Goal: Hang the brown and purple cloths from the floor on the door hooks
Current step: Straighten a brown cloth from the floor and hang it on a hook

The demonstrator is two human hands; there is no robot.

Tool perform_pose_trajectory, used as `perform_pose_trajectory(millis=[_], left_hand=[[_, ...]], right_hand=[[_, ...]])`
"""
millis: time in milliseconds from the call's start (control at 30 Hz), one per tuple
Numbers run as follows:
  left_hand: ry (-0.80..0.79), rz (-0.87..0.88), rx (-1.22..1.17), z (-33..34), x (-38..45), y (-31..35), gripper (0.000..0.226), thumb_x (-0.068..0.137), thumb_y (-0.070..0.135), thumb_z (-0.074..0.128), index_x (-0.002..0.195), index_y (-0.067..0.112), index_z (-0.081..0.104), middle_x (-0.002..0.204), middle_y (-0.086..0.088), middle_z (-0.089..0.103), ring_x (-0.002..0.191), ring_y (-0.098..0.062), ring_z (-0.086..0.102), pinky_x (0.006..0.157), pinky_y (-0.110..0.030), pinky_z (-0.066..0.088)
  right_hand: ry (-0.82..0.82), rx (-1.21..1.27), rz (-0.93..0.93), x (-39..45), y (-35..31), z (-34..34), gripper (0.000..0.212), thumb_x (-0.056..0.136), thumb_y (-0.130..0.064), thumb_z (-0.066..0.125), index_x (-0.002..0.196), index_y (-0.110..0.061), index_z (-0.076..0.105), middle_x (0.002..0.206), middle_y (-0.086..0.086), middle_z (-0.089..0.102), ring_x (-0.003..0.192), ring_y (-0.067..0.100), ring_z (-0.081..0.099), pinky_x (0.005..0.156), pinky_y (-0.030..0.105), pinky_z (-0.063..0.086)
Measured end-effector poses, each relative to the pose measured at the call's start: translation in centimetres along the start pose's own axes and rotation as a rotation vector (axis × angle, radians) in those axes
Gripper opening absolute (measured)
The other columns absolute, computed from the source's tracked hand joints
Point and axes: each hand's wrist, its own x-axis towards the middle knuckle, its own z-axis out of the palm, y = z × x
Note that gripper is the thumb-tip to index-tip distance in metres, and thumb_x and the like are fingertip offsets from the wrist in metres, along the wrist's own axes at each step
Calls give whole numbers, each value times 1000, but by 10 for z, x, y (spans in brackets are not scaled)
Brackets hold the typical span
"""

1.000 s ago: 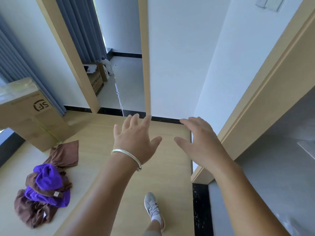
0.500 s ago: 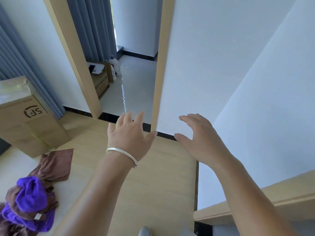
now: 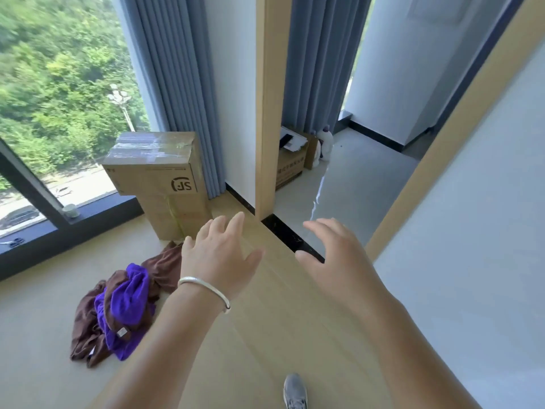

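I see both hands held out over the wooden floor (image 3: 265, 335), neither holding anything. The left hand (image 3: 219, 258) has its fingers (image 3: 236, 224) spread and relaxed, with a silver bangle (image 3: 206, 290) on the wrist. The right hand (image 3: 336, 261) also hangs loose, fingers slightly bent, grasping nothing. Below and to the left of the left fingers, the brown cloth (image 3: 85, 323) and the purple cloth (image 3: 132, 299) lie tangled in one heap on the floor, apart from either hand. Just beyond the left fingers stands a cardboard box (image 3: 165, 178) against the grey curtain (image 3: 182, 84). Ahead, between both sets of fingers, rises a wooden door frame (image 3: 271, 98). A grey shoe (image 3: 295, 392) shows below the right fingers.
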Motion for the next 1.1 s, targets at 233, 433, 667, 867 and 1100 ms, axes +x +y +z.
perform_pose_trajectory(millis=[233, 433, 667, 867, 1100], left_hand=[[100, -344, 12, -5, 55, -21, 68, 85, 64, 40, 146, 37, 22, 147, 6, 36, 135, -21, 34, 108, -48, 34], [139, -624, 35, -2, 59, -69, 69, 84, 64, 45, 144, 34, 29, 143, 5, 42, 127, -24, 43, 100, -42, 40], [101, -836, -36, 30, 90, -156, 71, 86, 59, 48, 147, 30, 28, 145, 3, 39, 134, -20, 37, 105, -41, 37], [75, -962, -145, 68, 153, -249, 71, 87, 58, 50, 147, 26, 30, 143, 1, 41, 135, -20, 35, 107, -44, 34], [-12, -977, -191, 114, 230, -344, 70, 86, 55, 52, 146, 26, 31, 141, 1, 42, 134, -20, 35, 107, -47, 34]], right_hand=[[-149, 57, -304, 121, -4, 14, 50, 89, -33, 61, 136, -24, 49, 139, -7, 45, 133, 10, 32, 110, 33, 29], [-328, 76, -458, 184, -29, 62, 53, 88, -34, 62, 138, -28, 47, 141, -10, 44, 135, 8, 31, 111, 36, 31], [-449, 84, -551, 262, -80, 147, 52, 86, -23, 66, 135, -27, 49, 137, -9, 47, 129, 8, 39, 109, 35, 36], [-600, -82, -609, 345, -126, 239, 54, 88, -24, 64, 138, -27, 46, 138, -9, 45, 128, 9, 39, 107, 32, 36], [-737, -213, -608, 430, -158, 333, 54, 88, -25, 64, 138, -28, 44, 139, -10, 44, 129, 8, 38, 106, 34, 38]])
